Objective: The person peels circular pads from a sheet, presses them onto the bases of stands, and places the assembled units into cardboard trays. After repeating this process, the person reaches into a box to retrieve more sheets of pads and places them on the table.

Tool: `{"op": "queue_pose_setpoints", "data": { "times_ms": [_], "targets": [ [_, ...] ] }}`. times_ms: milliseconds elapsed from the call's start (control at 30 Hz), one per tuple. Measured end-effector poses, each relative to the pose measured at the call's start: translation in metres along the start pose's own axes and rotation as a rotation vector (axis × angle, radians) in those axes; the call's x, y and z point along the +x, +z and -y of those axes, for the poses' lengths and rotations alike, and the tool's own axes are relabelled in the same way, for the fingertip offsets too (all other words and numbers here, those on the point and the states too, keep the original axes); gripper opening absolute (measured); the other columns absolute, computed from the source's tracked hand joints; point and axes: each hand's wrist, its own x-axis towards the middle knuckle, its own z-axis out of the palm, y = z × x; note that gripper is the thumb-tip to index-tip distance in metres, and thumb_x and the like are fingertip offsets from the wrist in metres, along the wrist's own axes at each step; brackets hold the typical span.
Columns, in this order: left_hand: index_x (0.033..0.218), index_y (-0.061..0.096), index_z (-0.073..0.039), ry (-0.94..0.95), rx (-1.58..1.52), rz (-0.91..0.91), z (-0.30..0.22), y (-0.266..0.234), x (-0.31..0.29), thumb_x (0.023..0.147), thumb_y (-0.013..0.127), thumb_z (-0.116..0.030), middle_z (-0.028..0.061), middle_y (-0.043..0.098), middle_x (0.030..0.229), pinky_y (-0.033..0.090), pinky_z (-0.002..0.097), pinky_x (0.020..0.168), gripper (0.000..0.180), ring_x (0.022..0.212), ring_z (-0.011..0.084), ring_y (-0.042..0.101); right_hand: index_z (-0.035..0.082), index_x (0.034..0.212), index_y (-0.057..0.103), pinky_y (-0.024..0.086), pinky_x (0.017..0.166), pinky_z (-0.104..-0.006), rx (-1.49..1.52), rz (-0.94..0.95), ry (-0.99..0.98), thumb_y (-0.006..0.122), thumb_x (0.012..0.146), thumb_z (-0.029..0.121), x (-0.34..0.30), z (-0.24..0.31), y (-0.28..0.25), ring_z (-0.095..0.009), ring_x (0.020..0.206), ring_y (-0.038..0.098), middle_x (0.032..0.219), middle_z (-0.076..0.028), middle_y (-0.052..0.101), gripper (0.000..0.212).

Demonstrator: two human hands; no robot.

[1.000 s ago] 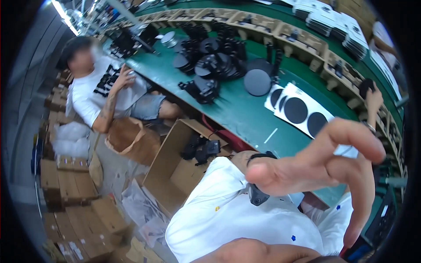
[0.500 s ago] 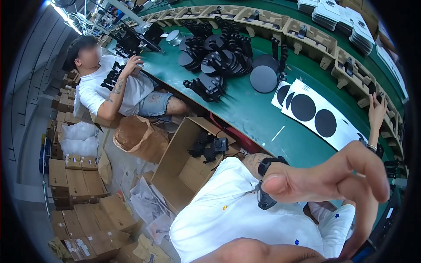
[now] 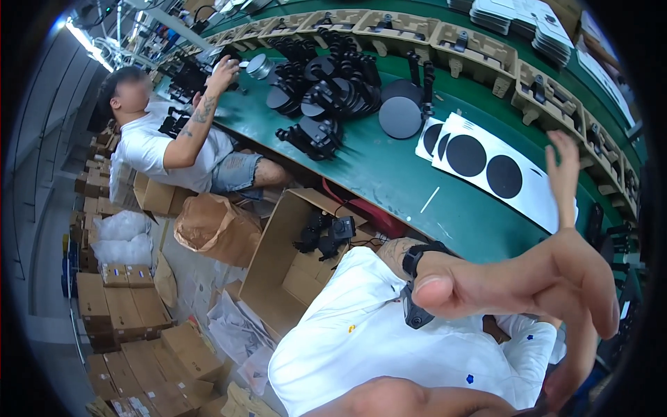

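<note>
My left hand (image 3: 535, 278) looms large and slightly blurred close to the camera. Its thumb and fingers are bent and spread apart, with nothing seen between them. A black strap (image 3: 415, 260) circles the wrist, and a small black device (image 3: 418, 316) shows beside it. Farther off, my right hand (image 3: 564, 163) hovers by the edge of a white sheet with black discs (image 3: 549, 198), fingers stretched out and empty. The near hand hides its forearm, so that arm is hard to trace. Beyond the sheet, a row of tan moulded trays (image 3: 549, 104) holds small black parts.
Black jointed arms with round grey bases (image 3: 326, 97) crowd the green table (image 3: 389, 177). Flat white plates (image 3: 524, 28) are stacked at the back. An open carton (image 3: 264, 278) holds black devices. A co-worker (image 3: 177, 146) sits at left beside a brown paper bag (image 3: 212, 226); cartons stand behind.
My right hand has drawn back from the trays toward the white sheet. The near hand has barely moved. The co-worker's arm has risen toward the table. The whole view has shifted slightly.
</note>
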Motion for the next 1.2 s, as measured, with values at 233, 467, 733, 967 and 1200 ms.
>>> {"op": "queue_pose_setpoints", "data": {
  "times_ms": [233,467,733,967,1200],
  "targets": [
    [0.126,0.036,0.003,-0.132,0.935,-0.320,-0.015,-0.079,-0.051,0.089,0.038,-0.057,0.0164,0.055,0.109,0.039,0.0356,0.092,0.071,0.102,0.0243,0.055,-0.001,0.109,0.053,0.041,0.095,-0.0387,0.719,0.256,-0.276,0.058,0.073,0.001,-0.080,0.320,-0.001,-0.027,0.106,0.053,0.110,-0.013,0.055,0.036],
    [0.118,0.052,0.002,-0.948,2.178,-0.655,-0.062,-0.157,-0.176,0.088,0.052,-0.018,0.0171,0.046,0.133,0.031,0.0472,0.103,0.036,0.127,0.0349,0.039,0.000,0.109,0.055,0.037,0.098,-0.0394,0.347,0.229,-0.341,0.052,0.068,-0.005,-0.058,0.327,-0.009,-0.032,0.111,0.048,0.111,-0.015,0.054,0.042],
    [0.119,0.054,-0.001,-1.100,2.324,-0.624,-0.065,-0.154,-0.177,0.088,0.053,-0.021,0.0147,0.046,0.135,0.027,0.0499,0.106,0.037,0.131,0.0327,0.035,-0.002,0.101,0.054,0.038,0.094,-0.0397,0.468,0.260,-0.430,0.049,0.064,-0.006,-0.038,0.337,0.014,-0.033,0.106,0.049,0.106,-0.017,0.053,0.037],
    [0.120,0.054,-0.003,-1.152,2.299,-0.676,-0.060,-0.155,-0.177,0.087,0.055,-0.023,0.0140,0.044,0.136,0.025,0.0509,0.106,0.039,0.131,0.0325,0.034,-0.002,0.095,0.053,0.039,0.088,-0.0406,0.445,0.125,-0.446,0.050,0.061,-0.006,-0.041,0.344,0.012,-0.036,0.099,0.048,0.101,-0.019,0.051,0.034],
    [0.119,0.054,-0.003,-1.117,2.258,-0.708,-0.058,-0.156,-0.175,0.087,0.055,-0.023,0.0138,0.044,0.136,0.024,0.0515,0.107,0.038,0.132,0.0328,0.033,0.000,0.092,0.049,0.039,0.087,-0.0352,0.648,-0.070,-0.337,0.044,0.060,-0.008,-0.048,0.324,0.012,-0.033,0.094,0.047,0.095,-0.017,0.046,0.034]
  ]
}}
